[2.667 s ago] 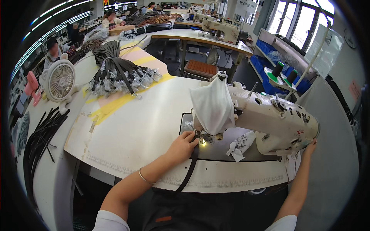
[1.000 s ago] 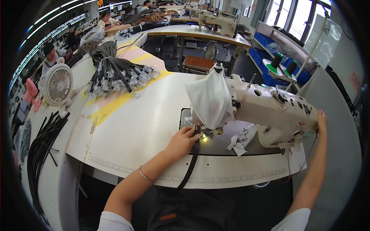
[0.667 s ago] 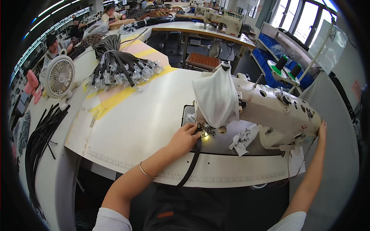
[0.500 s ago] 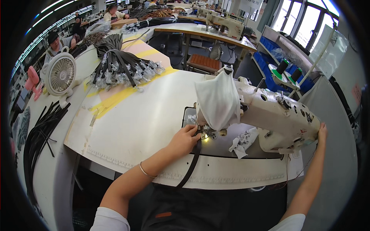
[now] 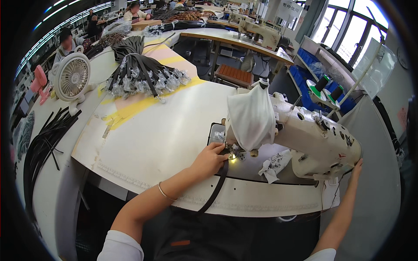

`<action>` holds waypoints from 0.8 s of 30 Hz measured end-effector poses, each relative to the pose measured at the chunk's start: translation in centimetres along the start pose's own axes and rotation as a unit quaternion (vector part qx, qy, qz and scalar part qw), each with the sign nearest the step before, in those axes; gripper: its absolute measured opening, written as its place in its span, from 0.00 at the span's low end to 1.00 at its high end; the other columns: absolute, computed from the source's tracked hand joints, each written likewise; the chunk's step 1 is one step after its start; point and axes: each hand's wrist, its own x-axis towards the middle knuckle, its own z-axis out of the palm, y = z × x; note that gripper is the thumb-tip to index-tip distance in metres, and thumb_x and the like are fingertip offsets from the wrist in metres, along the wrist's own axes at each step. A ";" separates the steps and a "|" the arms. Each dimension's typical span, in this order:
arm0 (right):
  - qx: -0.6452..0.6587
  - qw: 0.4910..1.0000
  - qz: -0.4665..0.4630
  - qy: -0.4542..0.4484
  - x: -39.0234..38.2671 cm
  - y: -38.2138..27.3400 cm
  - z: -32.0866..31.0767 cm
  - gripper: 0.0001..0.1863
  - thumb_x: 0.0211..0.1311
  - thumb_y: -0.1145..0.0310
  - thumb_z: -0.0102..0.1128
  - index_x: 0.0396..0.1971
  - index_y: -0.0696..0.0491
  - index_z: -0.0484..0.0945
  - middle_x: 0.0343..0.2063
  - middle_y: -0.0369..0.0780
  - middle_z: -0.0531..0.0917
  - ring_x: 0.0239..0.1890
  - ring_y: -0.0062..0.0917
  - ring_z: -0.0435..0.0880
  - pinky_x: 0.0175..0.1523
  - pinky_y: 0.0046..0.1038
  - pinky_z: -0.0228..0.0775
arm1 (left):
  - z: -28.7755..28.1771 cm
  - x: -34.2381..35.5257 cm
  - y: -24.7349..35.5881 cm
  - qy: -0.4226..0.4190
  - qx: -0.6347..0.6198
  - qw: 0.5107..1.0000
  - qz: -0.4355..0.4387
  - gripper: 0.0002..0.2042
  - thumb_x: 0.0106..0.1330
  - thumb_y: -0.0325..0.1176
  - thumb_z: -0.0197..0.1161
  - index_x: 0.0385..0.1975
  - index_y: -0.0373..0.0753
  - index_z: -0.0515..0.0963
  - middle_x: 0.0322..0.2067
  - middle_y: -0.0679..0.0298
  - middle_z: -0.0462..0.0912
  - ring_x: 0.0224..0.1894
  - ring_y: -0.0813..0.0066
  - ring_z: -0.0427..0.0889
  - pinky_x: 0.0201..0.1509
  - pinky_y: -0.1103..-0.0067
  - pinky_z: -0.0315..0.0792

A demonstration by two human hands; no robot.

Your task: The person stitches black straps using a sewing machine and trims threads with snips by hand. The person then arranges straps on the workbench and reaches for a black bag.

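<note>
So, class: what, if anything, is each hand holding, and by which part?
The left hand pinches the dark strap at its end by the needle. The right hand rests on the sewing machine end, holding nothing.

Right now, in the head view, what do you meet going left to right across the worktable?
Loose black straps → white desk fan → bundled straps with clips → left hand → white cloth → sewing machine → right hand.

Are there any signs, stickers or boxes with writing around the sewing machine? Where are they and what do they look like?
Hanging sign: top of the picture, far back; white rectangle with dark marks.
Wall paper: far right wall; small pale pink sheet.
Sticker: on the white sewing machine, right end; tiny red mark.
No screens show.
</note>
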 end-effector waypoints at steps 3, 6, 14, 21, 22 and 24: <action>-0.192 0.961 -0.198 -0.003 2.4 -3.4 -0.3 0.32 0.65 0.47 0.35 0.55 0.60 0.64 0.52 0.47 0.71 0.54 0.35 0.69 0.56 0.30 0.58 | 0.3 0.1 -0.1 -0.009 0.001 1.000 -0.013 0.14 0.45 0.22 0.61 0.35 0.38 0.80 0.47 0.53 0.74 0.53 0.58 0.68 0.54 0.72 0.67; -0.287 0.932 -0.212 -0.062 4.3 -5.9 -0.5 0.31 0.65 0.49 0.35 0.53 0.61 0.65 0.50 0.47 0.72 0.52 0.36 0.71 0.53 0.31 0.61 | 0.2 0.1 -0.1 -0.017 0.008 1.000 -0.010 0.15 0.47 0.23 0.60 0.38 0.39 0.79 0.47 0.53 0.73 0.53 0.58 0.68 0.55 0.73 0.67; -0.083 0.987 -0.138 0.004 1.1 0.6 -0.8 0.27 0.65 0.50 0.38 0.47 0.61 0.69 0.40 0.46 0.77 0.39 0.29 0.77 0.41 0.27 0.67 | 0.0 0.1 0.1 -0.020 0.012 0.999 -0.030 0.16 0.49 0.24 0.60 0.40 0.39 0.78 0.48 0.53 0.73 0.54 0.58 0.67 0.55 0.72 0.66; -0.051 0.997 -0.029 0.055 -7.9 -0.5 1.4 0.25 0.67 0.52 0.37 0.47 0.58 0.70 0.39 0.44 0.77 0.37 0.29 0.77 0.40 0.26 0.67 | -0.7 -0.7 0.6 -0.016 0.069 0.997 0.021 0.16 0.49 0.27 0.61 0.40 0.38 0.76 0.45 0.56 0.73 0.52 0.61 0.68 0.51 0.72 0.68; -0.077 0.986 -0.078 0.126 -9.6 -2.6 1.4 0.24 0.67 0.53 0.37 0.46 0.58 0.70 0.39 0.43 0.77 0.37 0.28 0.77 0.40 0.25 0.67 | -0.9 -0.9 0.6 -0.023 0.080 0.996 0.028 0.15 0.49 0.27 0.62 0.39 0.37 0.77 0.43 0.57 0.75 0.50 0.61 0.70 0.50 0.74 0.69; -0.101 0.967 -0.125 0.197 -14.5 -6.0 2.5 0.23 0.67 0.54 0.37 0.45 0.57 0.71 0.39 0.42 0.78 0.37 0.27 0.77 0.40 0.25 0.67 | -1.1 -1.0 0.6 -0.049 0.069 0.996 0.038 0.14 0.48 0.27 0.62 0.37 0.38 0.77 0.40 0.60 0.75 0.46 0.64 0.71 0.46 0.75 0.71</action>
